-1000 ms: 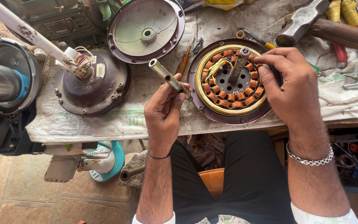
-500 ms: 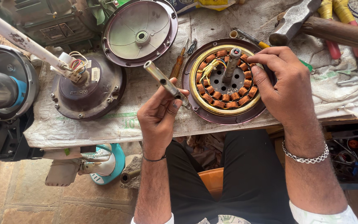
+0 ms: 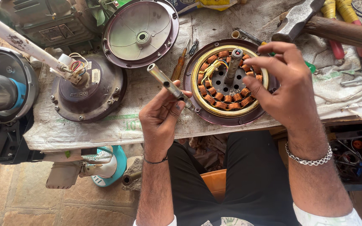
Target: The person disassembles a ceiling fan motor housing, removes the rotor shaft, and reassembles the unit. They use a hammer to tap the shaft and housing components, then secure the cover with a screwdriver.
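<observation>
A ceiling-fan motor stator [image 3: 227,83] with copper coils and a brass-coloured ring sits in a maroon housing on the cloth-covered bench. A grey shaft [image 3: 234,63] stands up from its middle. My right hand [image 3: 283,86] rests over the stator's right side, fingertips touching the coils and ring near the shaft. My left hand [image 3: 162,119] grips a metal tube [image 3: 169,86] that slants up to the left, just left of the stator.
A maroon fan cover [image 3: 141,33] lies dish-up at the back. Another motor housing [image 3: 89,90] with a white rod and wires sits left. A screwdriver [image 3: 179,67], a hammer [image 3: 315,23], yellow-handled tools [image 3: 336,12] and a grey motor [image 3: 42,21] crowd the bench.
My right hand has opened and slid to the stator's right side, uncovering the shaft. The left hand still holds the tube in much the same place.
</observation>
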